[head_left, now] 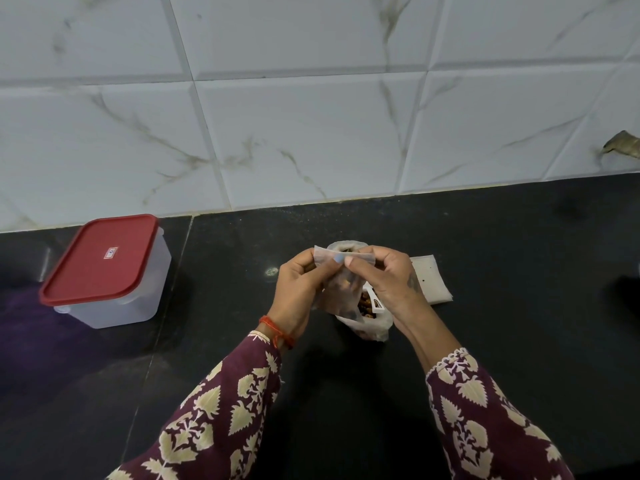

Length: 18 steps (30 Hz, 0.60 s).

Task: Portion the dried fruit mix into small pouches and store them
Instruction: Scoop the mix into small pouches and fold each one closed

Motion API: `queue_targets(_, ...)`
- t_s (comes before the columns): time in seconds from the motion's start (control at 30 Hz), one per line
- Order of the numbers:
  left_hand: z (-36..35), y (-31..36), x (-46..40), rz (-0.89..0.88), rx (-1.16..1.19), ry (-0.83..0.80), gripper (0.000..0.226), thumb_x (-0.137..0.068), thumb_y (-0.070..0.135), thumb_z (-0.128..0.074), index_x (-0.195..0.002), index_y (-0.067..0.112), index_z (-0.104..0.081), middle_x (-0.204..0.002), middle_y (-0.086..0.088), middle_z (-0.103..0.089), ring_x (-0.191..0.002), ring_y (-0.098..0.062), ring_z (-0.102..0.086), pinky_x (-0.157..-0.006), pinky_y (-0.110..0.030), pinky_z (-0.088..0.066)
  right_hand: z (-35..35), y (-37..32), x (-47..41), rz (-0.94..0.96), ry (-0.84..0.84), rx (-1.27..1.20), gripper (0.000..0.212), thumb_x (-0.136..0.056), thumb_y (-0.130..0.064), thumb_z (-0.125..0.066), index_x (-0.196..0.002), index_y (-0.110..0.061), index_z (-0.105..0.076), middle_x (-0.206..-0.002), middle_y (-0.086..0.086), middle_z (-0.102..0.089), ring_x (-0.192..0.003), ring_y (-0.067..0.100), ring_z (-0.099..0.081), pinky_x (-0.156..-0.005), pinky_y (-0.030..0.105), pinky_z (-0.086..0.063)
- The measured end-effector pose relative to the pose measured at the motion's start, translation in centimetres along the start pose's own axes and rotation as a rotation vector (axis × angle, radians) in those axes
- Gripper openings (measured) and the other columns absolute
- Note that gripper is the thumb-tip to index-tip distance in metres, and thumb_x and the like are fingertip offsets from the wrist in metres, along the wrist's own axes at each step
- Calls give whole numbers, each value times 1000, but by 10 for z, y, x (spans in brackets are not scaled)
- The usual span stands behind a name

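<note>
Box with red lid [104, 268] sits far left on black counter [485, 306]; left hand [298, 292] and right hand [384, 282] both pinch top of small pouch [336, 289], held above open fruit bag [369, 315]; flat pouches [431, 278] lie just right.

Both forearms wear long sleeves [239, 403] of dark maroon fabric printed with cream leaf motifs. The right cuff [450, 360] carries a scalloped cream trim. A red thread band [277, 332] encircles the left wrist. One fingernail [338, 259] has pale blue polish.
</note>
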<state>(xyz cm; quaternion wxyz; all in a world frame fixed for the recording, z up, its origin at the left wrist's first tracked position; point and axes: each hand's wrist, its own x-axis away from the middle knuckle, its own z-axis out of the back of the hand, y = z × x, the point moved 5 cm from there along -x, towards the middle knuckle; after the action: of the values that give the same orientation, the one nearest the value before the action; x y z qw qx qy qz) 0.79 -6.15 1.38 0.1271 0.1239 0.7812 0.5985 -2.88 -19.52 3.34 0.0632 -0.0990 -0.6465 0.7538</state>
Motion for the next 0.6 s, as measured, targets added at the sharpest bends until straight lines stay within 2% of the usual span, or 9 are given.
queue_targets(0.1,2,0,-1,-14,-1,65,11,-84,8,-65,-90,-1,-67,-83,-13,-68,-82,-25,-63,-75,-36,-51,0,0,3,-32,-13,-74,8,-85,-16,-68,-89,-15,-74,-86,5,-73,-82,8,-68,-72,21,-55)
queue_targets(0.27,7,-2,-2,14,-10,97,11,-84,8,-65,-90,-1,-68,-80,-7,-71,-78,-20,-65,-71,-32,-53,4,0,4,-92,11,-153,5,-82,-12,-69,-79,-14,-73,-71,-3,-70,-67,0,-63,-56,13,-45)
queue_targets(0.37,5,-4,0,41,16,85,13,-86,11,-63,-87,0,-69,-77,-8,-70,-74,-18,-65,-66,-29,-53,4,0,3,-98,64,-100,11,-82,-13,-69,-73,-17,-72,-70,-3,-70,-72,5,-63,-62,17,-47)
queue_targets(0.43,6,-3,0,44,23,93,17,-89,14,-61,-84,0,-69,-77,-9,-68,-73,-19,-62,-67,-31,-52,5,1,3,-115,77,-128,9,-83,-14,-69,-74,-18,-72,-74,-1,-71,-74,6,-63,-60,16,-45)
queue_targets(0.5,8,0,0,31,7,97,16,-89,13,-61,-83,1,-70,-77,-9,-69,-75,-20,-64,-70,-32,-53,7,2,4,-140,34,-155,5,-83,-15,-70,-79,-17,-73,-78,0,-72,-72,3,-63,-58,15,-43)
queue_targets(0.6,9,2,0,23,3,99,14,-88,10,-61,-83,1,-70,-76,-6,-71,-74,-17,-66,-69,-28,-54,11,6,3,-195,-10,-148,6,-83,-15,-70,-80,-17,-74,-76,-3,-70,-70,3,-58,-62,21,-42)
